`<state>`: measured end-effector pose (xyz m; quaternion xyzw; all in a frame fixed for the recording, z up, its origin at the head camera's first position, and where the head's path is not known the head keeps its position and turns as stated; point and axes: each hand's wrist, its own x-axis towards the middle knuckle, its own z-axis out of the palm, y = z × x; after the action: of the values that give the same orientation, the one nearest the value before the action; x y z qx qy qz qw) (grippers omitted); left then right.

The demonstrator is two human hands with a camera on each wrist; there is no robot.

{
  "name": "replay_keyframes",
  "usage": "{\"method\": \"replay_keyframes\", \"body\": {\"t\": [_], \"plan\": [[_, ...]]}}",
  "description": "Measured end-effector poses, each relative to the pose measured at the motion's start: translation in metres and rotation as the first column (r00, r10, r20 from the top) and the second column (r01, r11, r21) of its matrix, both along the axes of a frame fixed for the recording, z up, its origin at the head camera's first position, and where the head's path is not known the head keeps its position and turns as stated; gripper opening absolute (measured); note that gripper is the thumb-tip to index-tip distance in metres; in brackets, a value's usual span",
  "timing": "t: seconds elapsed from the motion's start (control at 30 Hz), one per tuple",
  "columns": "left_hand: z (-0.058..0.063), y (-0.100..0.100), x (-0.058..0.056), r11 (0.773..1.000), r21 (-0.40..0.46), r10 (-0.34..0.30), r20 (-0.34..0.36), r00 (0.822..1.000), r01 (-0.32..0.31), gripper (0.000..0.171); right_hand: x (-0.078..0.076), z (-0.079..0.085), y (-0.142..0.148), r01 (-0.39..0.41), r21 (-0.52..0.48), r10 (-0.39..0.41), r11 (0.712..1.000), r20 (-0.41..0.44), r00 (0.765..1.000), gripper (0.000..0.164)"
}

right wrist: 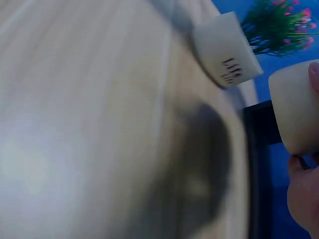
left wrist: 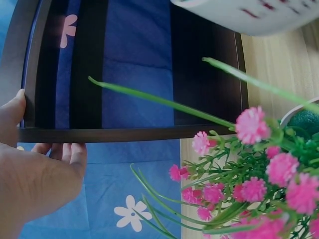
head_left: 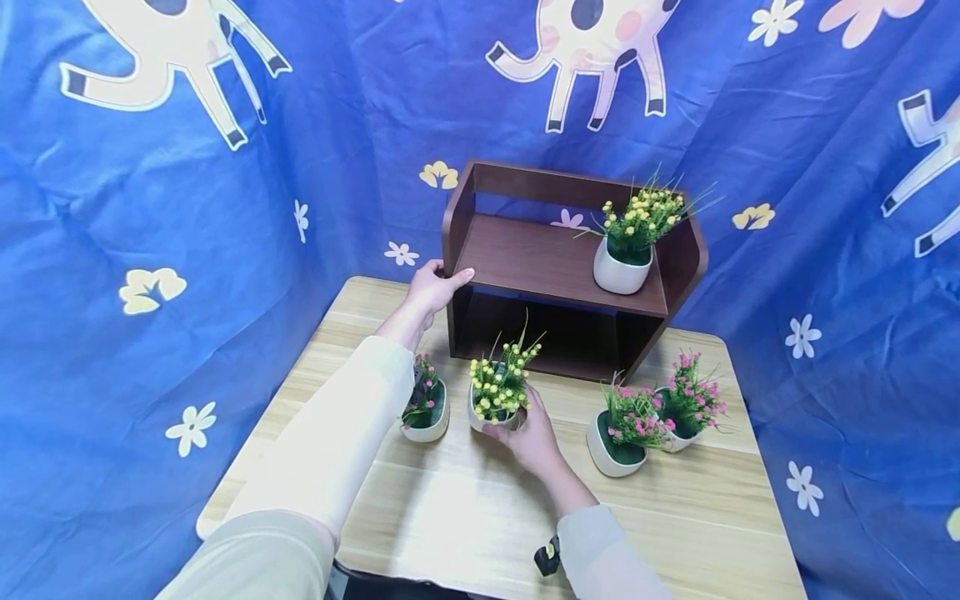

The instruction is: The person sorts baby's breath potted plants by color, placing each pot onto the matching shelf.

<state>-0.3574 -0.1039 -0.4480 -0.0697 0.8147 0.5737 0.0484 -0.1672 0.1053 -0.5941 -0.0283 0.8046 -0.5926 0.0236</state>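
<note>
My left hand [head_left: 432,292] grips the left side panel of a dark brown two-tier wooden shelf [head_left: 525,250]. In the left wrist view its thumb lies on one face of the panel and its fingers on the other. My right hand [head_left: 534,437] holds a white flowerpot [right wrist: 294,109] with yellow artificial flowers [head_left: 498,387] in front of the shelf. The right wrist view shows that pot raised off the table, with fingers at its top and bottom in the frame. Beside my left forearm stands a white pot with pink flowers [head_left: 429,421], partly hidden by the sleeve.
Another yellow-flowered pot [head_left: 622,265] stands at the right end of the shelf's upper board. Two pink-flowered pots, a nearer one [head_left: 617,450] and a farther one [head_left: 684,435], stand close together on the right of the wooden table [head_left: 712,517]. A blue patterned curtain [head_left: 225,333] surrounds the table.
</note>
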Motion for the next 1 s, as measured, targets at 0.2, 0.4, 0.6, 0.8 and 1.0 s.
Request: {"method": "replay_keyframes", "body": {"t": [0.2,0.4,0.6,0.8,1.0], "plan": [[-0.001,-0.001,-0.002,1.0,0.007,0.001,-0.002,1.0,-0.001,0.071,-0.014,0.023,0.005,0.001,0.021,0.001,1.0,-0.092,0.996,0.104],[-0.001,-0.002,-0.003,1.0,0.004,0.001,-0.01,1.0,-0.001,0.071,-0.024,0.047,0.009,-0.003,0.043,0.009,0.999,-0.139,0.99,0.102],[-0.003,-0.002,-0.004,1.0,-0.004,-0.003,-0.006,1.0,0.003,0.073,-0.03,0.073,0.015,0.017,0.021,-0.014,1.0,-0.148,0.989,0.102],[-0.004,-0.002,-0.004,1.0,0.0,-0.005,-0.006,1.0,0.005,0.072,-0.039,0.094,0.021,0.033,0.043,-0.023,0.999,-0.219,0.976,0.099],[-0.004,-0.001,-0.003,1.0,0.007,-0.001,-0.011,1.0,0.001,0.071,-0.045,0.112,0.025,0.045,0.085,-0.016,0.995,-0.312,0.95,0.097]]}}
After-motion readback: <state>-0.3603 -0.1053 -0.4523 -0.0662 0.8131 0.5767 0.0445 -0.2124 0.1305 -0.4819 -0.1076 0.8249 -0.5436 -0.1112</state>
